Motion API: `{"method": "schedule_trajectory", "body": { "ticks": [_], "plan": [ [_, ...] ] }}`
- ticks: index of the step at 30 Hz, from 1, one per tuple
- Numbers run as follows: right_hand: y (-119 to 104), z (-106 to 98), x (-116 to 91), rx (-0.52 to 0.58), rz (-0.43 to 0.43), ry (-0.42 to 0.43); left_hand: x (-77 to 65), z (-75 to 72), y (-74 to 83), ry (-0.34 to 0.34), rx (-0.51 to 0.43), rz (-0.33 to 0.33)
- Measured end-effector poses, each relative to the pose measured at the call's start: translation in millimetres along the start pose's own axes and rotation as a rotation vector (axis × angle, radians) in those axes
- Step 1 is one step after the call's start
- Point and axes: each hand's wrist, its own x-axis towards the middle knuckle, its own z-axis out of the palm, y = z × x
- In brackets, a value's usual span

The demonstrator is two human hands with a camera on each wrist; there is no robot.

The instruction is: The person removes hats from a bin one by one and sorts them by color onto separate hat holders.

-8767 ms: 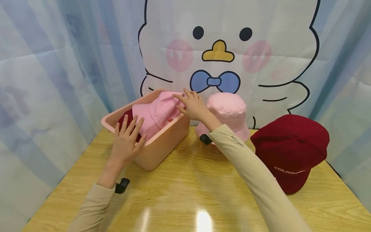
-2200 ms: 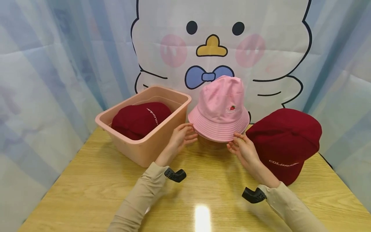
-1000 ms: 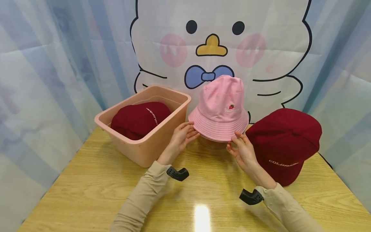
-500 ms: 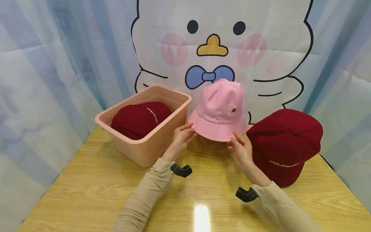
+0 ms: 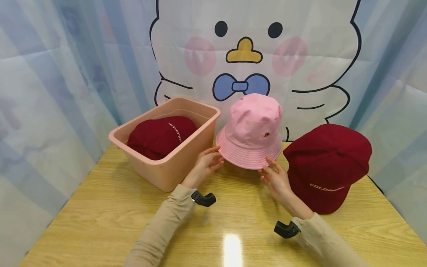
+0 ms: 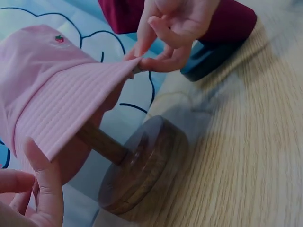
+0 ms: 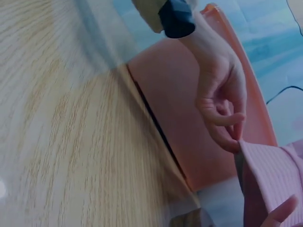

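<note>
A pink bucket hat with a small strawberry on its front sits over a wooden hat stand, whose round base and post show in the left wrist view. My left hand pinches the brim at its left side, thumb and fingertips on the edge. At the front right of the brim, my right hand pinches the edge too. Both hands are also in the wrist views, near the brim. The paler pink bucket hat seen earlier on the stand is hidden in the head view.
Left stands a peach plastic bin with a dark red cap in it. Close to my right hand, another dark red cap with white lettering stands upright. A printed curtain hangs behind the wooden table.
The strawberry hat lay in the bin at first and was brought to the stand. Over the last second its crown sank lower and its front brim came down, both hands staying at the brim.
</note>
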Motion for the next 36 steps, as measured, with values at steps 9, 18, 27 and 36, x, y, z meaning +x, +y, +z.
{"method": "schedule_trajectory", "body": {
  "ticks": [9, 18, 27, 36],
  "plan": [
    [-11.6, -5.1, -19.8, -0.057, 0.088, -0.106, -42.4, -7.1, 21.5, -0.107, -0.023, 0.03],
    [-32.7, 11.1, -29.1, -0.141, -0.01, -0.217, -65.7, -3.7, 38.7, -0.129, 0.081, 0.166],
    [-52.3, 50.5, -20.1, -0.236, -0.116, -0.333, -97.5, -6.6, 78.9, -0.106, 0.184, 0.525],
    [-71.2, 101.6, -4.9, -0.399, -0.218, -0.407, -117.8, -45.4, 118.5, 0.041, 0.269, 0.776]
  ]
}}
